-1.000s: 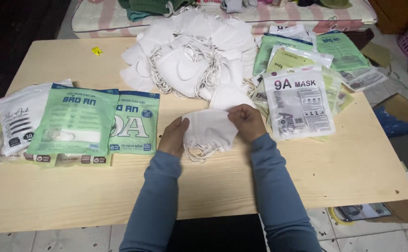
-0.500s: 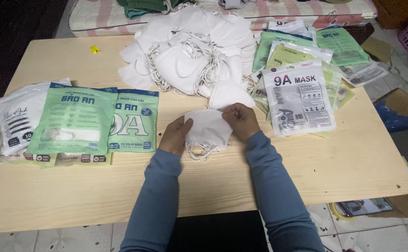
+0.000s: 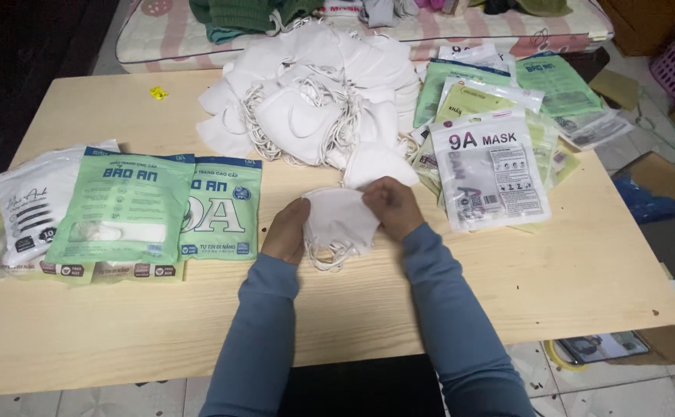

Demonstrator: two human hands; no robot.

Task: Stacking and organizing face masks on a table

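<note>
Light is coming from above, soft and fairly even, lighting the table [image 3: 121,332] brightly. The top-left corner is falling into near black, detail lost there. Hands are casting only faint, short shadows on the wood. The clear pouch [image 3: 490,168] is showing mild glare along its film. The mask pile [image 3: 314,93] is running close to blown out, folds barely reading. Focus is holding sharp mid-frame; edges are bending slightly from the wide lens.
</note>
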